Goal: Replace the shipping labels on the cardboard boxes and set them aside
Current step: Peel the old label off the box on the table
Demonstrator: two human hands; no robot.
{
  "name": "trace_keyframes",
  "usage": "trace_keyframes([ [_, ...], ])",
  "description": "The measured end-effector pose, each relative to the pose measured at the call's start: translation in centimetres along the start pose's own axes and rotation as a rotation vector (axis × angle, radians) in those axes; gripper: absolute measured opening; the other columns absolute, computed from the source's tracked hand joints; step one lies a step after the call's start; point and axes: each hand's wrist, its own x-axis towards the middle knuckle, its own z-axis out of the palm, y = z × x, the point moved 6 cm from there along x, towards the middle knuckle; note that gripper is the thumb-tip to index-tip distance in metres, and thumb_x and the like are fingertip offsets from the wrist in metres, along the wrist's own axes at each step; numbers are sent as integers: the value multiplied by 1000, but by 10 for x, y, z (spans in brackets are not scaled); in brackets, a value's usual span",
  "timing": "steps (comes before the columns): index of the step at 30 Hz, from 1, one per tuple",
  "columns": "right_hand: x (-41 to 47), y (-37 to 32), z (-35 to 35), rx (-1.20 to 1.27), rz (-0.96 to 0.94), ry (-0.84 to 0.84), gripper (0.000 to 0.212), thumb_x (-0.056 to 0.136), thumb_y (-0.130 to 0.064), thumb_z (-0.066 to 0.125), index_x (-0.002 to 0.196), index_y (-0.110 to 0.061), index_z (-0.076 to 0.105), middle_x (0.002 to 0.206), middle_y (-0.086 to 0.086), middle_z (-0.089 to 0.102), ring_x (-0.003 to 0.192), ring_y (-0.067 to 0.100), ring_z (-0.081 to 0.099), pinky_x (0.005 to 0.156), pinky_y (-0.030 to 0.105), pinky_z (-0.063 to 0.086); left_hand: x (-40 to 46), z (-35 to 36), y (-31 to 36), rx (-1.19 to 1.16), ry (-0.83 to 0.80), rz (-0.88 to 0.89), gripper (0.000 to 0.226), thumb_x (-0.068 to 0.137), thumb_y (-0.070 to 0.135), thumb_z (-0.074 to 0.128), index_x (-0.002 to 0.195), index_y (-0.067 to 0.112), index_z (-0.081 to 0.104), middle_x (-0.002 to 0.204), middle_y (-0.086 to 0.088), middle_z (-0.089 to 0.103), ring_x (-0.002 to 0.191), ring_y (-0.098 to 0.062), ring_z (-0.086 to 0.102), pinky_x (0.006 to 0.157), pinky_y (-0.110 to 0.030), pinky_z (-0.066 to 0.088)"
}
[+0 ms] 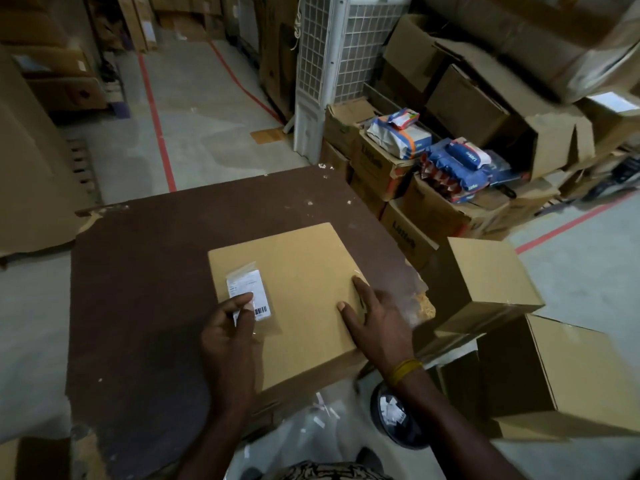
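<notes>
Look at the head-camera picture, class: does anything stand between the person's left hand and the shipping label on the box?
Nothing visible does. The left hand is already on the shipping label, its fingers curled over the label's lower edge on the cardboard box. The right hand lies flat on the box's right side, clear of the label.

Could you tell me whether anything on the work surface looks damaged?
Yes: the dark brown board tabletop is chipped at its right edge, baring pale core beside the flat cardboard box; its near-left corner is broken too.
</notes>
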Motion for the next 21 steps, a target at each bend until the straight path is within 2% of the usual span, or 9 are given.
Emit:
trace_keyframes([
  [3,-5,21,-10,32,43,66,64,95,-63,46,152,-39,30,142,6,47,120,24,55,89,39,54,-3,21,2,24,-67,19,24,94,-1,62,93,21,71,97,1,73,87,-8,65,77,-30,51],
  [6,-6,51,-26,62,92,101,65,95,-62,46,153,-37,31,142,8,46,123,27,54,93,43,53,-13,57,-1,90,-173,52,27,92,-1,64,93,24,72,95,12,75,96,-14,68,88,-38,52],
  [10,-4,111,-56,124,178,166,65,94,-60,49,152,-36,33,139,12,48,122,30,56,93,46,54,-41,125,-10,113,-270,75,28,90,-4,64,91,24,70,91,22,73,91,-1,68,85,-27,53],
  [14,5,183,-96,119,266,228,63,94,-58,51,151,-37,35,135,11,52,120,32,56,89,45,53,-77,205,-29,134,-361,111,21,84,9,62,90,28,70,92,21,74,92,0,68,83,-17,51],
  [19,31,277,-161,128,290,333,60,93,-57,53,148,-36,41,136,10,54,121,31,55,88,44,52,-121,318,-50,138,-439,94,30,88,-7,62,90,22,72,92,19,74,93,-1,68,83,-19,50],
  [21,49,314,-190,125,306,364,61,93,-58,52,148,-36,41,136,11,52,121,33,55,91,45,51,-132,369,-52,146,-453,117,24,87,0,64,91,21,73,93,18,74,94,-3,68,83,-23,52],
])
